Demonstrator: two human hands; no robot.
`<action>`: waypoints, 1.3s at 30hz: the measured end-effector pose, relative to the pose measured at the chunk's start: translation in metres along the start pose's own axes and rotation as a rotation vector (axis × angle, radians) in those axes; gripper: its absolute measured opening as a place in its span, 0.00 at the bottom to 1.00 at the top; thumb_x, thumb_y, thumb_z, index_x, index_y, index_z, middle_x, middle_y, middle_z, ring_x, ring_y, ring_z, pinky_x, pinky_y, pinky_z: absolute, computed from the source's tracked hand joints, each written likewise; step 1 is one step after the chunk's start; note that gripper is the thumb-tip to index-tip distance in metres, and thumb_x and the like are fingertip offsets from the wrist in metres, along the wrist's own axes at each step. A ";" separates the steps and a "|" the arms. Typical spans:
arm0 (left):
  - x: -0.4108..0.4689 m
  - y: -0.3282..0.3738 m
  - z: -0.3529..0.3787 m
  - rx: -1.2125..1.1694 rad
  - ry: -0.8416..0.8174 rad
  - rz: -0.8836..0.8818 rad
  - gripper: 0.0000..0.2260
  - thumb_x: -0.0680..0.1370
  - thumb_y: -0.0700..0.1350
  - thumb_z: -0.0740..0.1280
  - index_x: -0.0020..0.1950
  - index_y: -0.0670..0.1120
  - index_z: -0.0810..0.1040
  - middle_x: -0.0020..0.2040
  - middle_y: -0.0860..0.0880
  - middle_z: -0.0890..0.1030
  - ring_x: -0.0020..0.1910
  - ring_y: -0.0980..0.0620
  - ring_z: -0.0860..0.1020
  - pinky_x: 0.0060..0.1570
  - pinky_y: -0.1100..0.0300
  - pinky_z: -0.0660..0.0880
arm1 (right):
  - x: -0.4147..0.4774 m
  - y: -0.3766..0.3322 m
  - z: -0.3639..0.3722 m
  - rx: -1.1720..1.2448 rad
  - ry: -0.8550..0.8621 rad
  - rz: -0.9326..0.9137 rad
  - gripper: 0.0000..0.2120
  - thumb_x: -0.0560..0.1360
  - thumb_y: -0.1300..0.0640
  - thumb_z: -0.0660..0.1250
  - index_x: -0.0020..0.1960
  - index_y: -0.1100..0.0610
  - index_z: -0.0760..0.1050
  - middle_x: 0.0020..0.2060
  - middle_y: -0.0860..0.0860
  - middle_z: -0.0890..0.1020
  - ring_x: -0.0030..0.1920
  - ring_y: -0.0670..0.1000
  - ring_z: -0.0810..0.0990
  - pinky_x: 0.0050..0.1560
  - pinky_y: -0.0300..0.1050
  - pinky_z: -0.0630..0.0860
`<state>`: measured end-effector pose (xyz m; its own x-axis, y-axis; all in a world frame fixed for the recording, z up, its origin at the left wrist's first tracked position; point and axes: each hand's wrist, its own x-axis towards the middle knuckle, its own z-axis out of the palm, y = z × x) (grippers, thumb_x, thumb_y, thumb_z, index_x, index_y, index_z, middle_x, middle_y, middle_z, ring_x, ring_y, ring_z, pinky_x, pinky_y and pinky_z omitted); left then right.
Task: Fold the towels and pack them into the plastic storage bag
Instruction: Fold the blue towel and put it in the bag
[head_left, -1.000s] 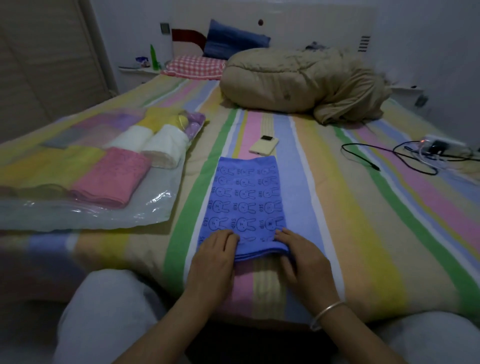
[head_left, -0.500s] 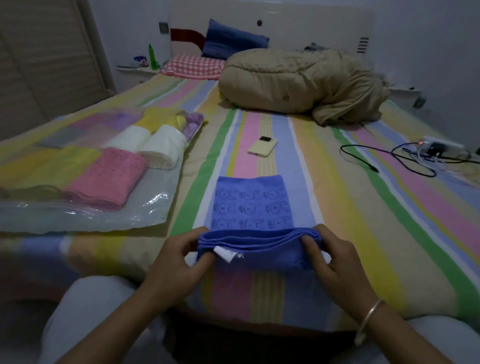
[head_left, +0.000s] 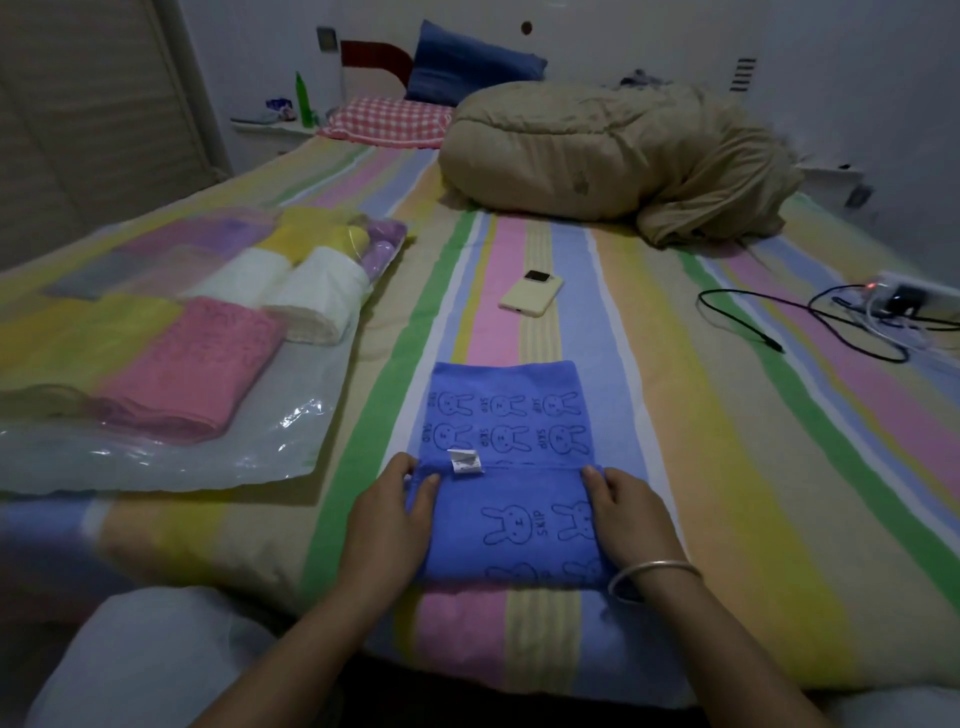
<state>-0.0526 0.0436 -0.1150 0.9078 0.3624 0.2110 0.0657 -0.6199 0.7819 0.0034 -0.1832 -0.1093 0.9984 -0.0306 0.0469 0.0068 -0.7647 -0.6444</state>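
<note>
A blue towel (head_left: 511, 421) printed with rabbits lies on the striped bed in front of me, its near end folded over onto the middle, a white label at the fold's edge. My left hand (head_left: 392, 512) grips the folded flap's left corner. My right hand (head_left: 626, 512), a bangle on its wrist, grips the right corner. To the left lies the clear plastic storage bag (head_left: 171, 462), holding a folded pink towel (head_left: 195, 364), white rolled towels (head_left: 311, 291), and yellow and purple ones behind.
A cream phone (head_left: 531, 293) lies on the bed beyond the blue towel. Black cables and a power strip (head_left: 852, 312) sit at the right. A bundled tan duvet (head_left: 613, 156) and pillows fill the head of the bed. My knees are at the bed's near edge.
Both hands lifted the towel's near end, carried it away from me and laid it down over the middle, so the towel is now shorter with a fold at its near side.
</note>
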 end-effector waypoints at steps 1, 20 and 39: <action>-0.001 0.001 0.000 0.003 0.012 0.004 0.04 0.78 0.48 0.65 0.46 0.48 0.73 0.47 0.45 0.83 0.48 0.44 0.81 0.42 0.52 0.74 | 0.000 -0.001 0.000 -0.005 0.000 0.009 0.20 0.81 0.48 0.55 0.45 0.61 0.77 0.46 0.59 0.82 0.47 0.59 0.79 0.40 0.46 0.67; 0.000 -0.001 -0.028 0.421 -0.426 0.867 0.31 0.64 0.45 0.62 0.69 0.47 0.69 0.72 0.52 0.69 0.75 0.51 0.62 0.71 0.49 0.60 | -0.026 -0.008 -0.040 0.077 0.082 -0.292 0.22 0.72 0.38 0.66 0.61 0.48 0.70 0.56 0.43 0.74 0.58 0.43 0.75 0.51 0.40 0.70; 0.154 0.013 0.033 0.295 -0.171 -0.094 0.19 0.81 0.54 0.58 0.43 0.40 0.74 0.50 0.34 0.80 0.50 0.36 0.77 0.41 0.53 0.65 | 0.120 -0.036 0.001 -0.010 -0.088 0.131 0.22 0.78 0.43 0.61 0.60 0.60 0.72 0.58 0.59 0.79 0.58 0.59 0.77 0.50 0.46 0.69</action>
<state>0.1016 0.0676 -0.0917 0.9466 0.3213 0.0255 0.2466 -0.7730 0.5845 0.1235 -0.1592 -0.0810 0.9917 -0.0740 -0.1048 -0.1239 -0.7645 -0.6326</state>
